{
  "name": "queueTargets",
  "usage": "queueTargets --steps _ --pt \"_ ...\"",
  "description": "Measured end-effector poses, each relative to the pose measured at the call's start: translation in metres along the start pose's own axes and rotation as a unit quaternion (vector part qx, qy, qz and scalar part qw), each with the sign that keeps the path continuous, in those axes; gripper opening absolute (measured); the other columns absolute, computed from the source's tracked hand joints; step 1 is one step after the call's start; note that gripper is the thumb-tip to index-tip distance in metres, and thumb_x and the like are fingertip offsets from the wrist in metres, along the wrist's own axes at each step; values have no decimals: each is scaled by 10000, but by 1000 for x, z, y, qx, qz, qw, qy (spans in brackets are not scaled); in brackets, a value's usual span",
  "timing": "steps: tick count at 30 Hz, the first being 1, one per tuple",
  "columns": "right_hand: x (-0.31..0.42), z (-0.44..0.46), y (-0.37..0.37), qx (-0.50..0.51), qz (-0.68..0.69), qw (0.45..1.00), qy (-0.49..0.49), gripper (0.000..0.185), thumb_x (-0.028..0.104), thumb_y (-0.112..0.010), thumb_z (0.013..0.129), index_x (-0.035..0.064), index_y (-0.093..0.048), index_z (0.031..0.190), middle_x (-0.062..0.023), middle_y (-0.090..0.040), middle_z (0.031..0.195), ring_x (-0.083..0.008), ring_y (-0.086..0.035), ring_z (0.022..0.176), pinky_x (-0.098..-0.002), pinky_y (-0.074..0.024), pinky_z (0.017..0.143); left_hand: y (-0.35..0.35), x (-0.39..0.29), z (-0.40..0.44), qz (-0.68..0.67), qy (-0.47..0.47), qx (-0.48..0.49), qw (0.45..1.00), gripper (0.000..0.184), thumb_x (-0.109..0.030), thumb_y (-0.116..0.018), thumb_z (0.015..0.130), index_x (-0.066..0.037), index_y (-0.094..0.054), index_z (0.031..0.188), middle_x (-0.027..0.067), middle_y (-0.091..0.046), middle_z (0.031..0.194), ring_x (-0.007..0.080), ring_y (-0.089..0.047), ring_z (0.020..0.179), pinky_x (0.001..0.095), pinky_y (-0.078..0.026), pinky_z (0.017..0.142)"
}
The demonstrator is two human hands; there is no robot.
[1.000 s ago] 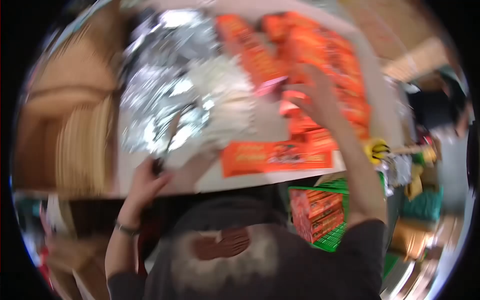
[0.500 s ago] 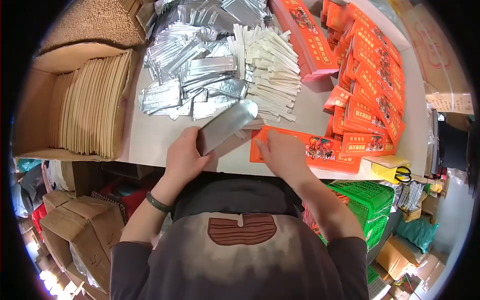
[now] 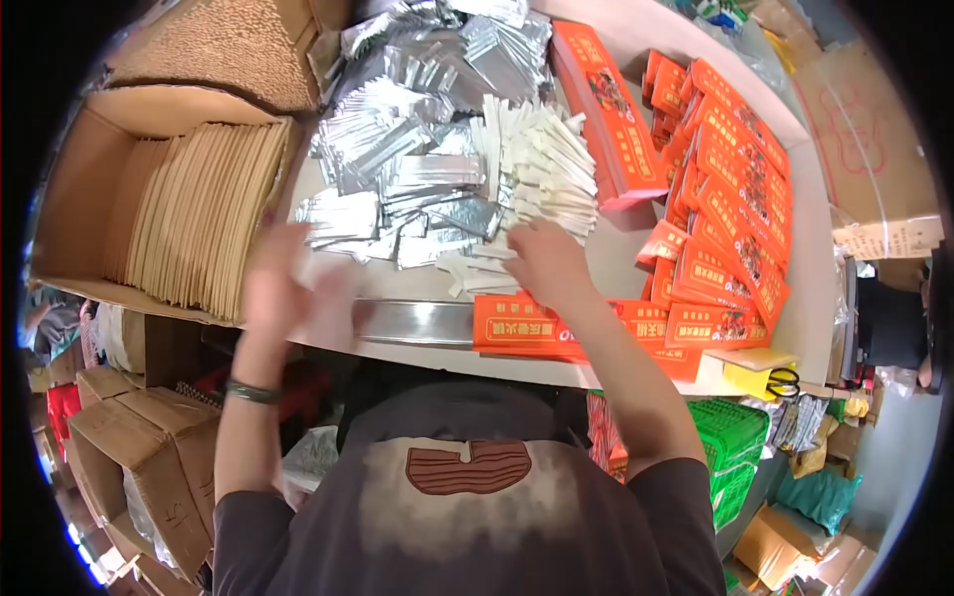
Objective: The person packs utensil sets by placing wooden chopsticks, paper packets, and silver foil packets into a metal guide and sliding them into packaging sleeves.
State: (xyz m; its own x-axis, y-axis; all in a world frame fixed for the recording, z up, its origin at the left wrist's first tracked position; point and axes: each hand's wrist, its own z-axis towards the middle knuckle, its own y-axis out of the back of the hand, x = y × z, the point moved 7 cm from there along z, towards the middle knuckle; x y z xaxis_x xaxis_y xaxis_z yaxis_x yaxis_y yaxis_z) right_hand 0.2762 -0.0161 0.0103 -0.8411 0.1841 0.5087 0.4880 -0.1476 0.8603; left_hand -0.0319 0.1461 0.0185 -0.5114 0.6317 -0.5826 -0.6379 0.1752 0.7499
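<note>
My left hand (image 3: 288, 288) is smeared by motion beside the box of wooden sticks (image 3: 204, 214); its fingers cannot be made out. A flat metal strip (image 3: 417, 322) lies along the table's front edge, its right end meeting a red printed sleeve (image 3: 522, 326). My right hand (image 3: 549, 260) has its fingers bent at the lower edge of the white paper packets (image 3: 547, 169); whether it holds one is hidden. Silver foil packets (image 3: 432, 171) are heaped left of the white ones. Many red sleeves (image 3: 735, 189) overlap at the right, and a red stack (image 3: 611, 114) stands behind.
A second box of sticks (image 3: 214, 55) stands at the back left. Scissors (image 3: 783, 381) sit in a yellow holder (image 3: 745, 377) at the front right corner. Green crates (image 3: 730, 447) stand below at the right, cardboard boxes (image 3: 149, 447) below at the left.
The metal strip has left my left hand and lies flat by the red sleeve. My left hand has moved left toward the stick box. My right hand has shifted up to the white packets.
</note>
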Motion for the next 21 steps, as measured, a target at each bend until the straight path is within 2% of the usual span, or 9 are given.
queueTargets --steps 2,4,6,7,8,12,13,19,21 --pt "-26 4 -14 36 1 999 -31 123 182 -696 860 62 -671 858 -144 -613 904 -359 -617 969 -471 -518 797 80 55 12 217 97 -73 969 376 -188 -708 941 0 -631 1258 204 -655 1176 358 -656 1088 417 -538 925" --pt "-17 0 -1 -2 -45 999 23 130 182 -689 867 57 -671 836 -149 -613 886 -357 -620 947 -474 -519 791 119 102 3 299 188 -43 935 409 -288 -689 953 12 -662 1231 187 -667 1200 395 -665 1042 469 -539 901" --pt "-12 7 8 -33 -60 996 57 127 176 -675 869 51 -670 846 -153 -614 902 -353 -619 954 -474 -516 809 110 147 -18 330 127 25 935 421 -299 -684 954 7 -666 1243 189 -666 1207 409 -660 1055 465 -539 896" --pt "3 21 -3 -37 -13 996 76 121 169 -665 867 48 -668 867 -156 -615 928 -351 -616 971 -471 -512 830 110 156 -22 272 240 76 929 428 -282 -697 941 6 -669 1257 206 -654 1217 393 -651 1095 434 -535 924" --pt "26 38 -27 -41 49 993 101 120 162 -655 866 45 -667 888 -159 -616 953 -348 -612 989 -468 -508 851 94 233 -39 208 192 66 957 419 -305 -651 982 -37 -664 1304 189 -658 1278 314 -653 1154 374 -521 977" --pt "21 109 -66 -104 62 980 157 160 136 -615 861 33 -663 973 -169 -621 1055 -337 -600 1059 -458 -494 935 79 177 -12 192 80 81 975 429 -270 -572 1012 55 -634 1285 253 -733 1107 363 -723 1007 420 -589 849" --pt "15 116 -86 -98 30 981 166 177 129 -605 859 29 -662 994 -171 -622 1080 -334 -596 1076 -455 -491 956 87 145 -12 306 -76 91 945 442 -269 -577 997 31 -602 1320 235 -737 1097 365 -715 1006 417 -579 864" --pt "28 105 -71 -141 -158 942 259 130 139 -623 803 49 -673 882 -120 -643 909 -302 -647 912 -442 -539 845 90 153 -5 197 303 213 908 426 -264 -565 985 5 -602 1313 202 -739 1044 356 -708 940 421 -572 834" --pt "23 104 -53 -169 -164 943 235 142 150 -627 784 59 -668 886 -116 -637 904 -297 -650 859 -434 -548 815 90 153 -1 259 229 198 917 416 -234 -591 961 -8 -596 1311 169 -727 968 326 -699 872 423 -567 786"
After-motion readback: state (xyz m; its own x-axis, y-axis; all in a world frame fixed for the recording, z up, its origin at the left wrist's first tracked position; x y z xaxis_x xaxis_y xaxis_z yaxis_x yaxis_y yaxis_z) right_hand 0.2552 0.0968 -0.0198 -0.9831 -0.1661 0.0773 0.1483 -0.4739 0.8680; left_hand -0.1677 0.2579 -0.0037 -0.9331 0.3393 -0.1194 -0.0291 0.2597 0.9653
